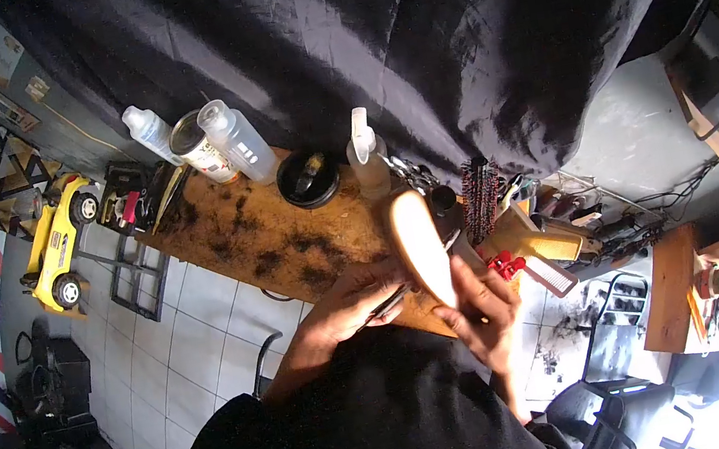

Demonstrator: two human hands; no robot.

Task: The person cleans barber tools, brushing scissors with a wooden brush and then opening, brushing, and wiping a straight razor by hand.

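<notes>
My right hand (483, 306) grips a brush with a smooth, pale wooden back (422, 243), strongly lit, its bristles not visible from here. Close beside it, my left hand (344, 307) is closed around a small dark object (388, 304), mostly hidden by the fingers. Both hands are over the near edge of a brown wooden counter (325, 241) strewn with dark hair clippings (267, 263). Beyond the brush stand a spray bottle (365, 153) with a white nozzle and a round black bowl (308, 179).
Bottles (238, 140) and a can (201, 146) line the counter's back left. A round hairbrush (480, 196) and red clips (506, 265) sit at the right. A yellow toy car (60, 245) is at far left; a chair (616, 330) stands right.
</notes>
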